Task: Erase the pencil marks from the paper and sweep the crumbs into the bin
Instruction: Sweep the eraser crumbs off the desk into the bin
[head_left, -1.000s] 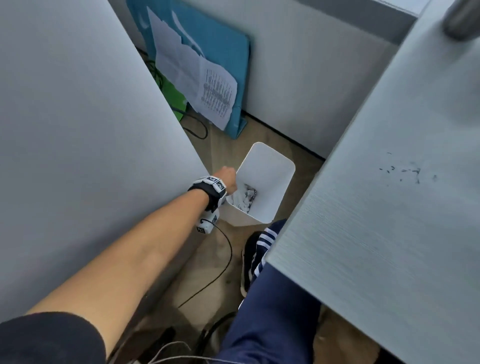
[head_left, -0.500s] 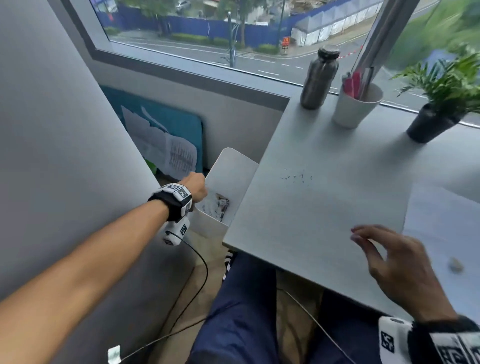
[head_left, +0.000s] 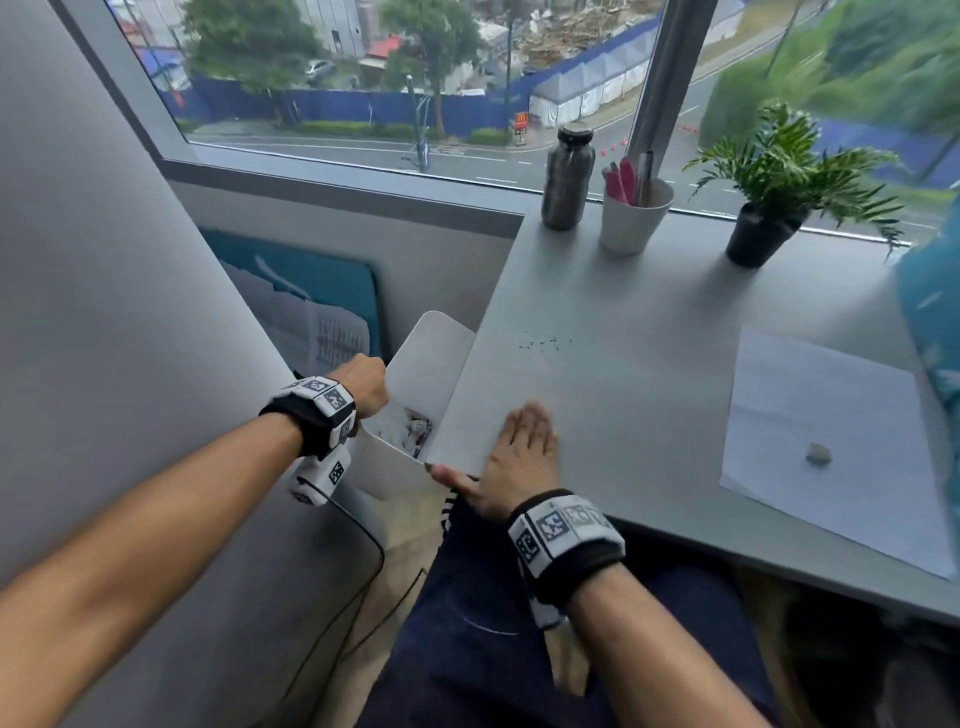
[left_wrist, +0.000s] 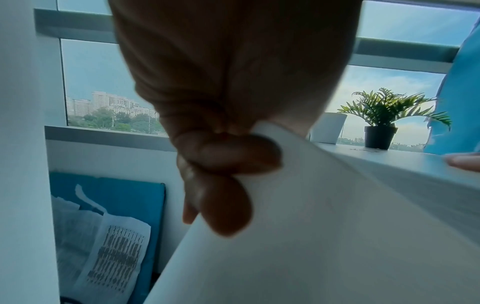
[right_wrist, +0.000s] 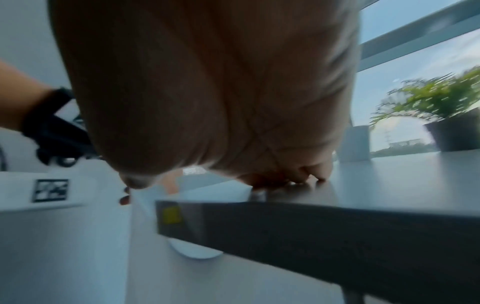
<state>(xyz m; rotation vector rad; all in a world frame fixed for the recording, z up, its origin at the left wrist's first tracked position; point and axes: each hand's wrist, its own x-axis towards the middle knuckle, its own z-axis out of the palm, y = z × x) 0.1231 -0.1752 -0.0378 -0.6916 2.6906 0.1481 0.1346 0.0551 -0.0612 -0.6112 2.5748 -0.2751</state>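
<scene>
A white bin (head_left: 431, 358) stands beside the desk's left edge, with some scraps inside. My left hand (head_left: 363, 382) grips its near rim; in the left wrist view the fingers (left_wrist: 226, 156) curl over the white bin wall (left_wrist: 311, 226). Dark eraser crumbs (head_left: 543, 343) lie scattered on the grey desk (head_left: 649, 364), a little in from its left edge. My right hand (head_left: 522, 457) lies flat and open on the desk's near-left corner, between me and the crumbs. The white paper (head_left: 826, 436) sits at the right with a small eraser (head_left: 818, 453) on it.
At the back of the desk stand a metal bottle (head_left: 568, 179), a white cup of pens (head_left: 634, 215) and a potted plant (head_left: 769, 208). A grey partition (head_left: 104, 312) rises on the left. A cable (head_left: 363, 561) runs from my left wrist to the floor.
My right hand moved left from near the paper to the desk's near-left corner and flattened. The bin, held in my left hand, now sits closer against the desk edge.
</scene>
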